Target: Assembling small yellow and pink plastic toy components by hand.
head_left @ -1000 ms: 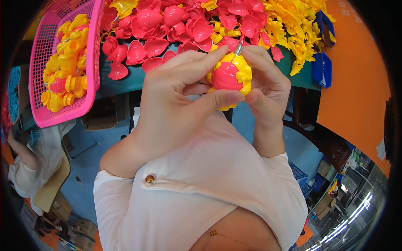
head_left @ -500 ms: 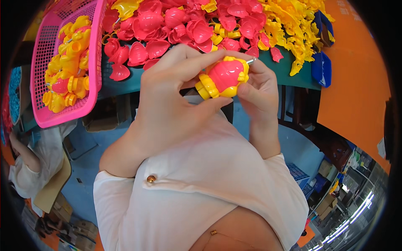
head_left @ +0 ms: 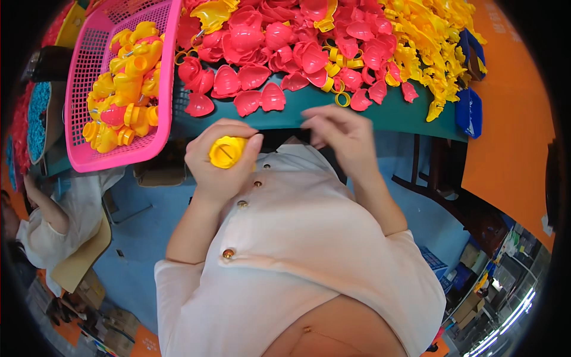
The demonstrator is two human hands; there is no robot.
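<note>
My left hand (head_left: 217,160) is closed around a yellow and pink plastic toy figure (head_left: 226,153) just off the table's near edge. The figure's round yellow end, with a dark slit across it, faces up; the rest is hidden in my palm. My right hand (head_left: 345,140) is to the right of it, in front of the table edge, loosely bent and slightly blurred, with no object visible in it. Beyond both hands lies a heap of pink shell-like parts (head_left: 253,77), with a few yellow rings (head_left: 342,99) among them.
A pink mesh basket (head_left: 168,89) with several yellow and pink figures stands at the left. Yellow parts (head_left: 437,74) are piled on the right of the green table (head_left: 392,116), beside blue trays (head_left: 470,113) and an orange surface (head_left: 511,149). Another person (head_left: 56,232) sits far left.
My hands have separated. The left has drawn down with the figure, turning its yellow end upward; the right has let go of it. The view has shifted slightly.
</note>
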